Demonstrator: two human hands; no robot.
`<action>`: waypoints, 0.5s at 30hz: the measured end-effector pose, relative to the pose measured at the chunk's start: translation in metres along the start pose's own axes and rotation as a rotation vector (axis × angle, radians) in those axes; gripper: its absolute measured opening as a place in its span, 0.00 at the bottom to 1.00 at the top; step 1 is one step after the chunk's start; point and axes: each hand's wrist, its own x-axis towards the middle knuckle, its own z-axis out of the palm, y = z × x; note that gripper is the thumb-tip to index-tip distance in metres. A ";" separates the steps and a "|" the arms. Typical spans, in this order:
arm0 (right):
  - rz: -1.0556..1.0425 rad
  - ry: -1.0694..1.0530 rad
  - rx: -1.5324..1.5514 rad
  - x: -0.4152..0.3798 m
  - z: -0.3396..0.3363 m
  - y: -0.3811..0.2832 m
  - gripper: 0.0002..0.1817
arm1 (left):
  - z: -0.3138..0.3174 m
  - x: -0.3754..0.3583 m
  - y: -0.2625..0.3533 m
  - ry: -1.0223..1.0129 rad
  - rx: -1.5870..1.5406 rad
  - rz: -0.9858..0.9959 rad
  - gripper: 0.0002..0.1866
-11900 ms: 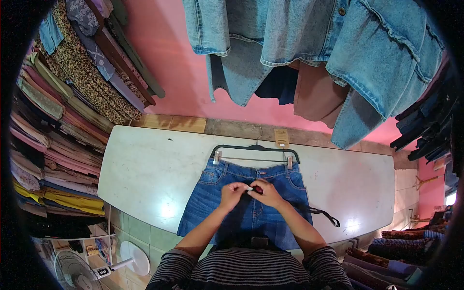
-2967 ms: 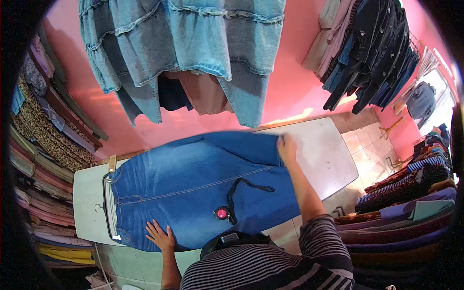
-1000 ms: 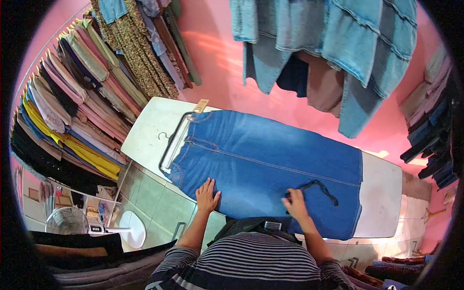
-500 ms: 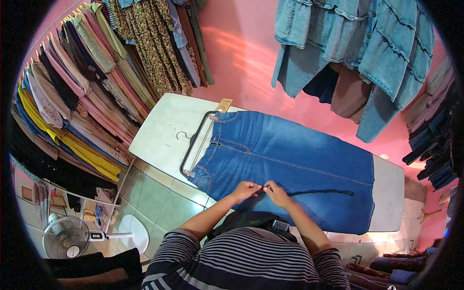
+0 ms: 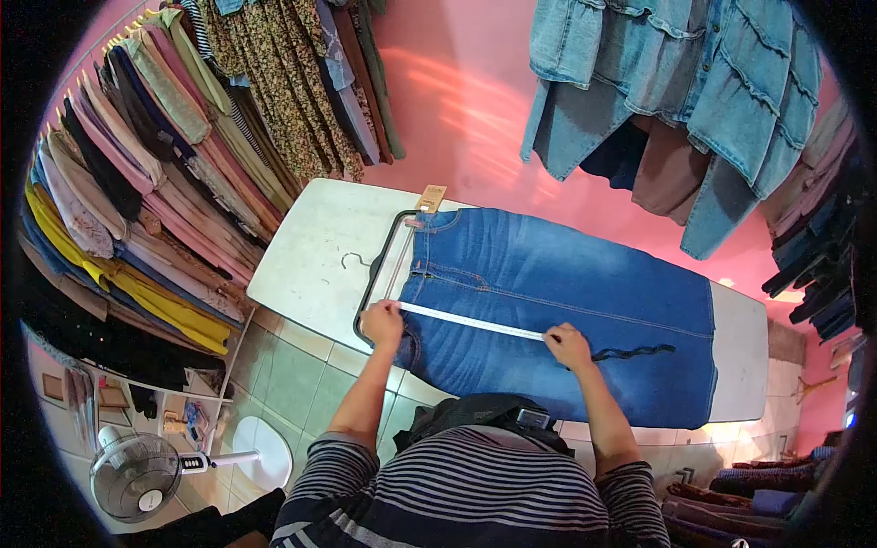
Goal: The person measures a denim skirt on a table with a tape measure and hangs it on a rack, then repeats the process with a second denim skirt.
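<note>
A blue denim skirt lies flat, clipped at its waist to a black hanger, with a brown tag at the top corner. My left hand is closed on one end of a white measuring tape, at the waistband. Over the denim to the right, my right hand is closed on the tape, which is stretched straight between both hands. A dark, twisted length of the tape trails from my right hand across the skirt.
The white table bears the skirt. Clothes hang on a rack at the left, and denim garments hang at the upper right. A fan stands at the lower left. More clothes are stacked at the lower right.
My hands have moved apart, left hand to the waistband and right hand rightward. A white stretch of tape now spans between them. The skirt's lower waist corner has shifted slightly.
</note>
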 end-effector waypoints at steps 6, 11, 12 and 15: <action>0.089 0.086 -0.094 -0.005 -0.001 0.019 0.09 | 0.017 0.020 -0.019 -0.105 0.063 -0.077 0.09; 0.080 0.072 -0.201 -0.012 0.003 0.017 0.09 | 0.022 0.019 -0.017 -0.073 0.061 -0.063 0.08; 0.073 0.080 -0.205 -0.014 0.002 0.015 0.09 | 0.024 0.020 -0.019 -0.059 0.056 -0.045 0.08; 0.079 0.073 -0.218 -0.016 0.001 0.012 0.09 | 0.023 0.019 -0.016 -0.031 0.059 0.014 0.08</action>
